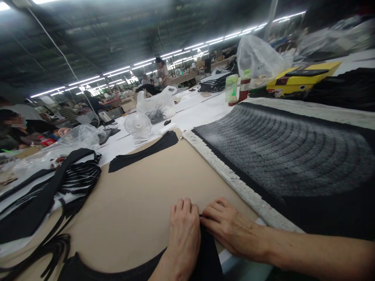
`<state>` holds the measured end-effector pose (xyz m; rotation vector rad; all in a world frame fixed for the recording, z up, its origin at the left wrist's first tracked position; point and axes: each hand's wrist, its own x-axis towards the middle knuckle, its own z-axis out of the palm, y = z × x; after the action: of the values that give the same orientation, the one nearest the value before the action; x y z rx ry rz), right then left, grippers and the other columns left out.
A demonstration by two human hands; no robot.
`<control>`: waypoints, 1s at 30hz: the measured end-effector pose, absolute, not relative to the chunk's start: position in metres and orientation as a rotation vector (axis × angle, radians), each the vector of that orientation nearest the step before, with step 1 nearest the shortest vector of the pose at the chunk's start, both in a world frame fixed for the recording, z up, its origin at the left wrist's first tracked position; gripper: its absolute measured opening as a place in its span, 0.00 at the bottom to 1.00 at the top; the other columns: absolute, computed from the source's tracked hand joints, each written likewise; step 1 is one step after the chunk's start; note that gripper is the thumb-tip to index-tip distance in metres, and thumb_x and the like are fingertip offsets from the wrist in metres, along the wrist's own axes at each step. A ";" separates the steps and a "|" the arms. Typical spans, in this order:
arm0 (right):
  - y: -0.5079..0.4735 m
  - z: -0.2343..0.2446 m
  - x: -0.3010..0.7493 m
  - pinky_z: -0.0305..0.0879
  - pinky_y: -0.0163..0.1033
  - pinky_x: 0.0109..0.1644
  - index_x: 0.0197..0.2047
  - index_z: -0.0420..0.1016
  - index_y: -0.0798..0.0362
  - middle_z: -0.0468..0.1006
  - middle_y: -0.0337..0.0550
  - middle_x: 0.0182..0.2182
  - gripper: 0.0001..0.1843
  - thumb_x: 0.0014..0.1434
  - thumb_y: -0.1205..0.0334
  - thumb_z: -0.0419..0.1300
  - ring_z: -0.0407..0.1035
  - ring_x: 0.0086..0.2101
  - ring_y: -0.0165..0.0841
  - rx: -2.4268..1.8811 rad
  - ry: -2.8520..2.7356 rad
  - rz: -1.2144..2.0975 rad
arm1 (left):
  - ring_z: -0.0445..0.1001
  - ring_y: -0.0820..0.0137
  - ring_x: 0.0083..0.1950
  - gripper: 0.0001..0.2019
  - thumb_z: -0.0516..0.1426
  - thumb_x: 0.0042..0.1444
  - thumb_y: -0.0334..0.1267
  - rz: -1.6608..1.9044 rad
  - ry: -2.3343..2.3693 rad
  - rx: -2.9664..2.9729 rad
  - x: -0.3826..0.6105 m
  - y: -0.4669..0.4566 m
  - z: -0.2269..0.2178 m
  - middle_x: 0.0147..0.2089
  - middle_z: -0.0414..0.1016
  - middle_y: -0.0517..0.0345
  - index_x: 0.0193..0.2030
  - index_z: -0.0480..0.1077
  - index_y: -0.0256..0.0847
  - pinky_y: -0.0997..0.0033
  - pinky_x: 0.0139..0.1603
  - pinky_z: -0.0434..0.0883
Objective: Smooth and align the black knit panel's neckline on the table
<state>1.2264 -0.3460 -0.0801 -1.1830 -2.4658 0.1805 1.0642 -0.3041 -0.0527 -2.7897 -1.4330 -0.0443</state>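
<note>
My left hand (183, 230) lies palm down on a black fabric piece (209, 257) at the near edge of a tan board (137, 199), its fingers curled at the tips. My right hand (230, 226) rests beside it, touching it, fingers pressed together on the fabric's top edge. Most of the fabric is hidden under both hands. Another black cut piece (143, 151) lies at the far end of the board.
A stack of dark cut fabric (278, 148) on white paper lies to the right. Black straps and striped cloth (55, 187) pile up at left. A small white fan (137, 125), plastic bags, bottles (244, 85) and a yellow box (301, 76) stand behind. Other people work farther off.
</note>
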 end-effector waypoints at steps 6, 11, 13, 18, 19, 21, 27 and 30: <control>-0.346 -0.082 1.226 0.55 0.48 0.49 0.46 0.70 0.57 0.71 0.48 0.39 0.12 0.61 0.71 0.50 0.61 0.40 0.39 -1.158 -2.489 0.118 | 0.67 0.58 0.43 0.11 0.49 0.56 0.21 -0.076 -1.344 -2.723 1.068 -0.304 -0.054 0.39 0.70 0.51 0.35 0.70 0.37 0.56 0.43 0.67; -0.347 -0.083 1.226 0.54 0.49 0.50 0.49 0.70 0.58 0.71 0.48 0.38 0.15 0.61 0.72 0.49 0.61 0.39 0.39 -1.150 -2.481 0.079 | 0.66 0.59 0.43 0.11 0.48 0.59 0.23 -0.152 -1.433 -2.739 1.061 -0.301 -0.053 0.39 0.69 0.52 0.35 0.69 0.38 0.57 0.44 0.66; -0.347 -0.083 1.225 0.54 0.49 0.49 0.51 0.69 0.58 0.71 0.48 0.37 0.16 0.61 0.73 0.49 0.61 0.39 0.39 -1.154 -2.484 0.068 | 0.66 0.60 0.43 0.11 0.48 0.60 0.25 -0.200 -1.477 -2.724 1.055 -0.295 -0.049 0.39 0.69 0.53 0.34 0.69 0.39 0.58 0.45 0.66; -0.348 -0.081 1.225 0.53 0.49 0.50 0.50 0.69 0.58 0.71 0.49 0.38 0.16 0.61 0.74 0.49 0.62 0.40 0.39 -1.148 -2.488 0.079 | 0.66 0.63 0.43 0.09 0.49 0.62 0.27 -0.435 -1.597 -2.696 1.037 -0.281 -0.038 0.37 0.68 0.54 0.34 0.69 0.39 0.61 0.46 0.66; -0.348 -0.080 1.225 0.53 0.49 0.51 0.49 0.69 0.58 0.71 0.49 0.37 0.15 0.61 0.74 0.49 0.62 0.39 0.39 -1.150 -2.485 0.092 | 0.67 0.64 0.42 0.09 0.50 0.62 0.28 -0.518 -1.605 -2.719 1.034 -0.282 -0.038 0.38 0.68 0.55 0.35 0.69 0.39 0.63 0.46 0.66; -0.349 -0.077 1.225 0.53 0.49 0.51 0.47 0.70 0.57 0.70 0.48 0.37 0.14 0.61 0.74 0.49 0.62 0.39 0.38 -1.164 -2.473 0.135 | 0.67 0.65 0.42 0.09 0.49 0.63 0.28 -0.644 -1.588 -2.793 1.028 -0.289 -0.042 0.38 0.68 0.57 0.37 0.69 0.41 0.65 0.45 0.66; -0.341 -0.060 1.227 0.54 0.47 0.50 0.43 0.70 0.53 0.71 0.44 0.40 0.07 0.61 0.70 0.55 0.63 0.41 0.38 -1.265 -2.353 0.351 | 0.67 0.64 0.41 0.14 0.47 0.61 0.27 -0.640 -1.293 -2.868 1.018 -0.331 -0.073 0.40 0.70 0.54 0.46 0.70 0.42 0.64 0.42 0.65; -0.332 -0.055 1.229 0.55 0.44 0.48 0.42 0.69 0.53 0.72 0.42 0.38 0.09 0.58 0.71 0.58 0.64 0.40 0.37 -1.343 -2.263 0.446 | 0.68 0.62 0.43 0.20 0.50 0.57 0.26 -0.577 -1.199 -2.750 1.016 -0.345 -0.088 0.44 0.72 0.52 0.55 0.67 0.42 0.62 0.42 0.63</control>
<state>1.2289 -0.3321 -0.0551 -1.3429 -2.2632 0.4465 1.0159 -0.3452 -0.0883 -2.7497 -1.1985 -0.5769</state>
